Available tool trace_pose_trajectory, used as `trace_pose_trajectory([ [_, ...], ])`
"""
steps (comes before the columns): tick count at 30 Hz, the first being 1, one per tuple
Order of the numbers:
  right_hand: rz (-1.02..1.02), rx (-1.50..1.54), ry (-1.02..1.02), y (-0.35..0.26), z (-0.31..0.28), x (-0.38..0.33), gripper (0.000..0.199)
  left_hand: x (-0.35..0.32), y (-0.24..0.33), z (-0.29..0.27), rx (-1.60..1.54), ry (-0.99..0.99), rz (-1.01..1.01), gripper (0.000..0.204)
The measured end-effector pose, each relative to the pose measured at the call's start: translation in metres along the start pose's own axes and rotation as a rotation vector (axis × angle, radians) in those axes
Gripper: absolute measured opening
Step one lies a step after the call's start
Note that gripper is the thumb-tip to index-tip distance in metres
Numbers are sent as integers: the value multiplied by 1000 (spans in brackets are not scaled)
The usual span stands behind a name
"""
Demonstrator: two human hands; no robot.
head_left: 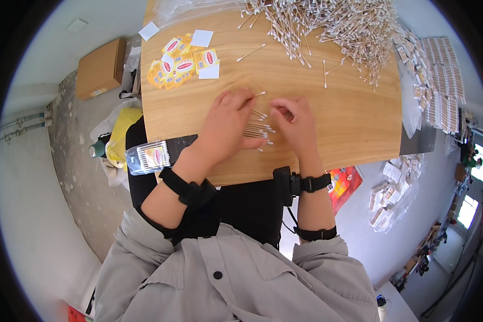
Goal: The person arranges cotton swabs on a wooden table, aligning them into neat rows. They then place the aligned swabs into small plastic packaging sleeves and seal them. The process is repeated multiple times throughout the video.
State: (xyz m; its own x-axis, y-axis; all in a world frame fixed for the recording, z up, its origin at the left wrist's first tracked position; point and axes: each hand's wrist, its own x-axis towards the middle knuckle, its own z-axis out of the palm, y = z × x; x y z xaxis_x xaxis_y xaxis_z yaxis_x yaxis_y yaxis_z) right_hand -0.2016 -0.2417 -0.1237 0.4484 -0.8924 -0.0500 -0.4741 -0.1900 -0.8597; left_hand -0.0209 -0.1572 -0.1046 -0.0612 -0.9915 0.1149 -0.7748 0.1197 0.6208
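Note:
Several cotton swabs [258,129] lie side by side on the wooden table in front of me. My left hand [226,126] rests around them, its thumb spread from the fingers and the white tips poking out to the right. One more swab [260,94] sticks out from beside the left fingertips. Just right of the row hovers my right hand [298,122], fingers curled in toward the thumb; whatever may be between them is hidden. Farther back, a big heap of loose swabs [354,27] covers the table's far right.
Yellow-and-white printed cards [182,64] are piled at the far left of the table [188,107]. A filled swab pack [154,156] sits at the near left edge. Bundled swab packs [440,80] stand beyond the right edge. A cardboard box [101,68] stands left of the table.

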Motion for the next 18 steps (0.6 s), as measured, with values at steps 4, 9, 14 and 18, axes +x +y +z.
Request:
trace_pose_trajectory([
  [4,-202,-204,36,-3,8,-7,20,3,-10,-8,-52,-33,37,78],
  [9,-208,-196,111,-11,24,-5,14,3,-13,-6,-80,-10,68,80],
  [14,-242,-158,68,-6,21,-4,12,8,-24,-11,-42,-5,75,81],
  [18,-209,-42,76,-4,20,-5,8,6,-21,-8,-62,-88,130,84],
])
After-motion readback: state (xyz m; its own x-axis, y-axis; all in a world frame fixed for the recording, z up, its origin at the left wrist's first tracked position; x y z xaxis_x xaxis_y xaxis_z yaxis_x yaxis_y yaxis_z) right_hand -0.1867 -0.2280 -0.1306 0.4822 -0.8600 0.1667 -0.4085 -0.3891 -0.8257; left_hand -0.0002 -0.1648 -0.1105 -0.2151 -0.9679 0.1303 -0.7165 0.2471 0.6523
